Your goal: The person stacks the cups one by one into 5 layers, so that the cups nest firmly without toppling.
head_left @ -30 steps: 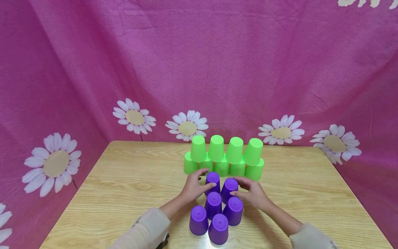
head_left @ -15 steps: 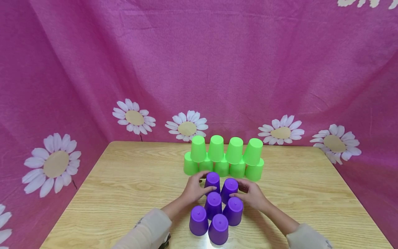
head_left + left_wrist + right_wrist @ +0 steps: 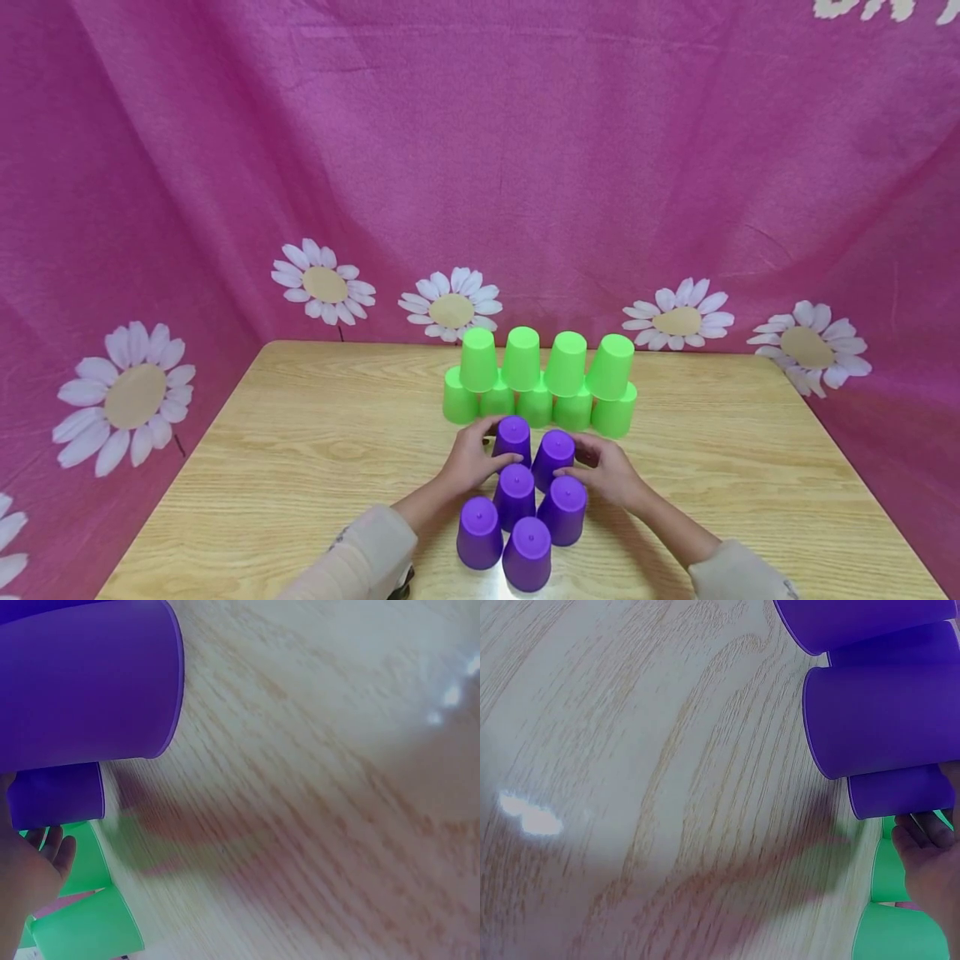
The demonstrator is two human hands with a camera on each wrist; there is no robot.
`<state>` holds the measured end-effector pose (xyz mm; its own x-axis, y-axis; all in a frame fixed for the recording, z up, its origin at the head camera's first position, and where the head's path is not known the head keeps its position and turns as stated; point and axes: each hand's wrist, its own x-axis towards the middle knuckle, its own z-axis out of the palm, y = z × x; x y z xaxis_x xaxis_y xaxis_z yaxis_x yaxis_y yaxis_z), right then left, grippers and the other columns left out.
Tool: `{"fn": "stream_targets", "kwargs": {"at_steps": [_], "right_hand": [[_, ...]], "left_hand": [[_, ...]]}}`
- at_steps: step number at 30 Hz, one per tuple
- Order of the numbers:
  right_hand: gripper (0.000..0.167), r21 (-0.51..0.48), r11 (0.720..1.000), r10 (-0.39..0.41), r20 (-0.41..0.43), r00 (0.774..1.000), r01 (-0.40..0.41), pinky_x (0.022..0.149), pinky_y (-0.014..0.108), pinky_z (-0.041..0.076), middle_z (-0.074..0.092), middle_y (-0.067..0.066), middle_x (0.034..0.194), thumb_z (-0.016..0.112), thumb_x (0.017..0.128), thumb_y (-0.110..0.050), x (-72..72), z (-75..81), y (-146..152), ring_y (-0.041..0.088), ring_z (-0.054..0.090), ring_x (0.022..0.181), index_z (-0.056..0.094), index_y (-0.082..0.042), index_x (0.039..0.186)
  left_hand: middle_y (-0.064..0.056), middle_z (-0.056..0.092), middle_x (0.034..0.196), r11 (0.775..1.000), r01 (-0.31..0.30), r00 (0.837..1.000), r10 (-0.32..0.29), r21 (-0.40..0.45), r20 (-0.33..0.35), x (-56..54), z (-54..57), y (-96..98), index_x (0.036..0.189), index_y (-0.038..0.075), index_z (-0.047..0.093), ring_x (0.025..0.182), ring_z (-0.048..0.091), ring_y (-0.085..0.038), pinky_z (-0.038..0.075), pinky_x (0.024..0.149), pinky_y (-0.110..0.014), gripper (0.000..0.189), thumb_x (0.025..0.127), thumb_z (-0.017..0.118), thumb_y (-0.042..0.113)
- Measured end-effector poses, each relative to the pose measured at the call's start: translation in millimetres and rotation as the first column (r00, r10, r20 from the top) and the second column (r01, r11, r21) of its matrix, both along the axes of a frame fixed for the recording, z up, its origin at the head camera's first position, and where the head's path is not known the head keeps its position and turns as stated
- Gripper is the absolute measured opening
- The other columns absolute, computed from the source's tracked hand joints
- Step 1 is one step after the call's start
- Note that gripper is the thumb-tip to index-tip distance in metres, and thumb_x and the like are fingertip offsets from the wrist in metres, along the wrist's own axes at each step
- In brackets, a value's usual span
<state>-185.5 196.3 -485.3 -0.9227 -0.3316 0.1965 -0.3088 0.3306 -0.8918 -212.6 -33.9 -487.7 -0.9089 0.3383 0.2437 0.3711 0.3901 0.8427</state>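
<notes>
Several purple cups stand upside down in a cluster near the front of the table. My left hand grips the back left purple cup, its thumb across the front and its fingers behind. On the other side, my right hand holds the back right purple cup the same way, thumb in front. In the left wrist view, fingertips of my left hand show beneath a purple cup. The right wrist view has my right hand at the side of a purple cup.
Behind the hands, two tiers of upside-down green cups stand in a row, with an upper cup resting over a lower cup. Closer to me are more purple cups, including a front cup. A pink flowered cloth hangs behind the wooden table.
My left hand has closed in on the back left cup, its fingers now further behind it. The right hand has drawn slightly tighter around its cup. All cups look unmoved.
</notes>
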Motion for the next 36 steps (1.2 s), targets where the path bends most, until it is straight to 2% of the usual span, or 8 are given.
{"fn": "stream_targets", "kwargs": {"at_steps": [3,10,14,26,30,36], "right_hand": [[0.046,0.019,1.0,-0.015,0.001,1.0,0.015,0.09,0.034,0.052,0.063,0.027,0.109,0.072,0.078,-0.008,0.5,2.4,0.6,-0.004,0.058,0.096,0.056,0.012,0.117],[0.047,0.034,0.997,-0.075,0.027,0.997,0.074,0.091,0.04,0.051,0.063,0.026,0.11,0.072,0.078,-0.008,-1.5,10.2,2.6,0.019,0.063,0.101,0.056,0.01,0.118],[0.046,0.045,0.993,-0.11,0.024,0.994,0.109,0.09,0.039,0.052,0.064,0.026,0.109,0.072,0.077,-0.007,-3.4,14.9,4.0,0.017,0.063,0.1,0.056,0.01,0.117],[0.045,0.036,0.995,-0.098,-0.012,0.995,0.098,0.088,0.039,0.053,0.062,0.029,0.11,0.072,0.078,-0.005,-7.5,36.2,3.6,0.04,0.061,0.102,0.055,0.013,0.115],[0.044,0.041,0.994,-0.104,-0.028,0.994,0.105,0.087,0.034,0.054,0.063,0.028,0.11,0.072,0.077,-0.004,-9.7,41.3,3.9,0.036,0.062,0.102,0.056,0.013,0.115],[0.042,0.026,0.995,-0.099,-0.066,0.993,0.101,0.086,0.028,0.054,0.064,0.028,0.107,0.071,0.077,-0.002,-12.6,49.3,4.7,0.009,0.063,0.096,0.057,0.012,0.113]], "left_hand": [[-0.016,0.064,0.109,1.0,0.0,1.0,0.0,-0.005,-0.005,-0.1,0.2,-0.1,0.12,-0.002,0.055,0.101,0.061,-0.03,0.052,0.086,-0.042,0.052,0.075,0.076,0.013],[-0.016,0.065,0.108,1.0,-0.002,1.0,0.002,0.008,0.028,-1.5,7.2,-1.3,0.119,-0.001,0.055,0.102,0.06,-0.03,0.051,0.087,-0.043,0.051,0.075,0.076,0.013],[-0.015,0.065,0.11,1.0,0.004,0.999,-0.005,0.016,0.045,-3.1,12.9,-2.7,0.12,0.0,0.054,0.104,0.059,-0.03,0.049,0.089,-0.044,0.051,0.076,0.075,0.014],[-0.016,0.064,0.11,1.0,-0.015,0.999,0.015,-0.002,0.033,-6.9,27.6,-9.3,0.121,-0.001,0.054,0.104,0.059,-0.03,0.05,0.09,-0.044,0.051,0.077,0.075,0.015],[-0.017,0.064,0.109,1.0,-0.014,1.0,0.014,0.017,0.019,-8.1,32.7,-11.5,0.12,-0.001,0.055,0.103,0.059,-0.03,0.05,0.089,-0.046,0.05,0.076,0.075,0.014],[-0.016,0.064,0.109,1.0,-0.021,1.0,0.021,0.02,0.012,-9.2,43.2,-16.2,0.12,-0.001,0.055,0.102,0.06,-0.03,0.05,0.088,-0.045,0.05,0.076,0.075,0.013]]}}
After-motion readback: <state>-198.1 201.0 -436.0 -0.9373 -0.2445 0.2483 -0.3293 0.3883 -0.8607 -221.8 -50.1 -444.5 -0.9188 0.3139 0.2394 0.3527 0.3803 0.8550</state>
